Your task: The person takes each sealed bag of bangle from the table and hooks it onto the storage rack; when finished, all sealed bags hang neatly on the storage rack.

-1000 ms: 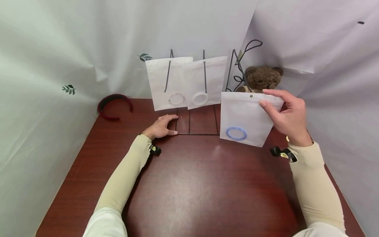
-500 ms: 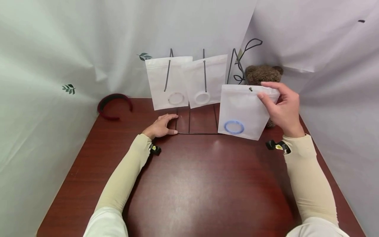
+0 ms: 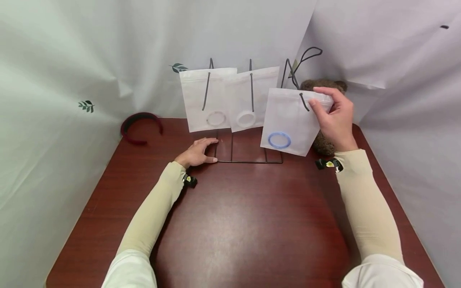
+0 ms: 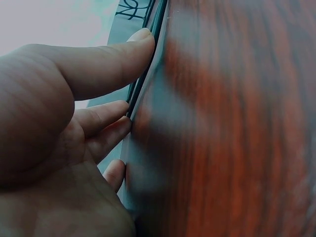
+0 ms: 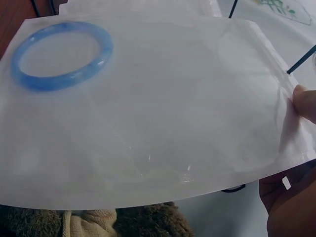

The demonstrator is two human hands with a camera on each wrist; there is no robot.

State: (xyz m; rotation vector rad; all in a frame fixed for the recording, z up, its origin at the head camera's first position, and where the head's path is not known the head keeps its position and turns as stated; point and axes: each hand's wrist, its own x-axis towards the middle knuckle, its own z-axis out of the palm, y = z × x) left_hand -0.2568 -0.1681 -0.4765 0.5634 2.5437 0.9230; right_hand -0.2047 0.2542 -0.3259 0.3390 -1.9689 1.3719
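Observation:
My right hand [image 3: 336,120] pinches the top right corner of a white zip bag [image 3: 288,122] between thumb and fingers. A blue bangle [image 3: 279,147] shows through the bag's lower left. The right hook [image 3: 304,102] of a black wire display rack [image 3: 248,162] pokes out through the bag's hole, also seen in the right wrist view, where the bangle [image 5: 47,83] is close. At the rack's front left corner my left hand [image 3: 196,154] rests with thumb and fingers spread, fingertips right at the wire in the left wrist view.
Two similar white bags [image 3: 194,94] hang from the other hooks, each with a pale bangle inside. Behind the held bag sits a brown teddy bear [image 3: 324,146]. A dark red headband [image 3: 126,134] lies at the table's back left. White cloth [image 3: 144,60] surrounds the table.
My right hand has moved the bag up, left and toward the rack, and the right hook's tip has come through its hole. The left hand has stayed at the rack's corner.

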